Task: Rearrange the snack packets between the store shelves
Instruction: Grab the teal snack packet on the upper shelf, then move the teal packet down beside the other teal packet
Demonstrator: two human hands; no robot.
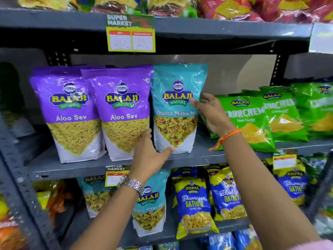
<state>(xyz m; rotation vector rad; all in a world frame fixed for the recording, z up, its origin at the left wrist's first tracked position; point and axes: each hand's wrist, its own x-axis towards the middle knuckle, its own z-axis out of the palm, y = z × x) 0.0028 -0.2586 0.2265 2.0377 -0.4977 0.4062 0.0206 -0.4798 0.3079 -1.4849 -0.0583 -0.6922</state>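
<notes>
A teal Khatta Mitha Mix packet (175, 105) stands upright on the middle shelf (72, 168), just right of two purple Aloo Sev packets (124, 112). My left hand (149, 154), with a metal watch on the wrist, grips the teal packet's lower left corner, thumb across its base. My right hand (210, 112), an orange thread on its wrist, holds the packet's right edge near the logo. Another teal packet of the same kind (149, 204) stands on the shelf below, partly behind my left forearm.
Green Crunchem bags (252, 121) lean at the right of the middle shelf, with a gap between them and the teal packet. Blue and yellow Gopal Gathiya bags (194, 202) fill the lower shelf. A price tag (130, 36) hangs from the upper shelf edge.
</notes>
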